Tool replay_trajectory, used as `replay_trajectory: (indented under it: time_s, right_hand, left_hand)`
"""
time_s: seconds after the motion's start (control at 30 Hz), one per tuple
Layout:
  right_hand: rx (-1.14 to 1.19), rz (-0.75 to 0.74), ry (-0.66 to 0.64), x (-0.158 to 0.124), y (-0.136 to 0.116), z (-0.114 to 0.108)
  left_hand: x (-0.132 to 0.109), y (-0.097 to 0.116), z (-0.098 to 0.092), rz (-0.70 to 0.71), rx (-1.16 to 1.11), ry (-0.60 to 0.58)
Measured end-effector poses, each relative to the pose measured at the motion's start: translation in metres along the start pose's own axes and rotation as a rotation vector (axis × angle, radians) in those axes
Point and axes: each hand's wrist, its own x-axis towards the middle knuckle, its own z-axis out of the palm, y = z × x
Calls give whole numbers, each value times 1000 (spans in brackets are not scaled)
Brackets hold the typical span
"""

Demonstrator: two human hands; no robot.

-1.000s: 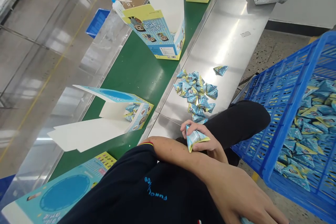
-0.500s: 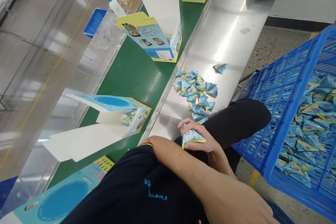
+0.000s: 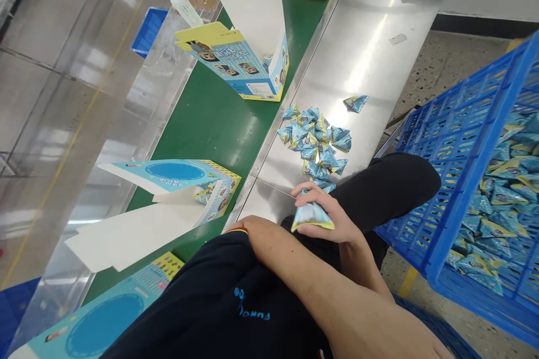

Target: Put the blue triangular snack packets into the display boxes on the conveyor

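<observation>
My right hand [image 3: 326, 210] is wrapped round a pyramid-shaped blue and yellow packet [image 3: 312, 216], thumb on the near side and fingers over the far side. It is above my black-clad leg, at the near end of a pile of like packets [image 3: 311, 137] on the steel ledge. One more packet [image 3: 356, 103] lies apart, beyond the pile. My left forearm crosses the lower middle and runs out of the picture at the bottom right; the left hand's fingers do not show. An open carton [image 3: 219, 199] with packets inside lies to the left on the green belt.
A blue crate [image 3: 452, 179] full of packets stands at the right. Another open carton [image 3: 248, 61] stands farther up the green belt [image 3: 214, 118]. A blue carton panel [image 3: 109, 314] lies at the lower left. Across the belt are a white bottle [image 3: 185, 8] and another person's arm.
The view has shifted slightly. My right hand keeps its hold on the packet, which is turned a little and shows more of its pale face. The pile and cartons stay put.
</observation>
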Motion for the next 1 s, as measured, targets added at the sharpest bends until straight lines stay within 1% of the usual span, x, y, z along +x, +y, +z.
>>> replay_trajectory:
  time_s: [0.07,0.1,0.13,0.2,0.27,0.3,0.33,0.43,0.47,0.53,0.6,0.63,0.7,0.77,0.8,0.83,0.87,0.9,0.93,0.97,1.0]
  right_hand:
    - [191,-72,-2,-2,1,1]
    - [248,-87,-23,-2,2,2]
    - [246,-79,-49,-2,2,3]
    - [90,-10,-81,-1,1,3]
    - [-73,45,-59,0,1,2]
    - [-80,40,-44,0,1,1]
    - [-33,21,-31,-1,1,0]
    - [188,-54,-60,-2,1,-1]
    - [188,-50,-83,-1,1,-2]
    - [51,10,-116,0,1,-3]
    - [-67,55,-94,0,2,-3]
    - [-46,44,-66,-1,2,-3]
    - [134,-19,-26,-4,3,-2]
    - [292,-45,-44,-7,4,-1]
    - [284,-20,-73,-7,4,-2]
    - [212,23,-99,-7,4,-2]
    - [103,69,-111,-6,4,-3]
    - [1,98,-108,-6,4,-5]
    - [-53,98,-96,-5,5,-6]
    - [-38,70,-82,-5,5,-7]
    - [35,24,-72,-4,6,-8]
  left_hand:
    - [2,4,2,-5,18,-6]
    - [2,5,3,-3,17,-19]
    - [3,6,4,7,1,-43]
    - [4,5,4,40,-56,-110]
    - [5,5,5,52,-76,-153]
    - [5,6,6,41,-57,-158]
    - [5,6,8,24,-31,-159]
    - [5,9,12,-13,-33,-199]
    - [5,9,12,-9,-74,-232]
    - [3,4,10,23,-182,-302]
    - [1,-5,4,70,-261,-348]
    - [0,-11,0,91,-284,-357]
    - [-1,-21,-9,105,-293,-345]
    - [-1,-26,-16,71,-236,-272]
    - [-2,-26,-18,38,-181,-209]
    - [-2,-24,-20,4,-116,-138]
    - [-1,-21,-20,-21,-54,-72]
    - [-1,-18,-20,-23,-23,-31]
    - [-1,-15,-20,10,-46,-31]
    - [-1,-13,-20,83,-136,-81]
    - [0,-12,-19,194,-292,-177]
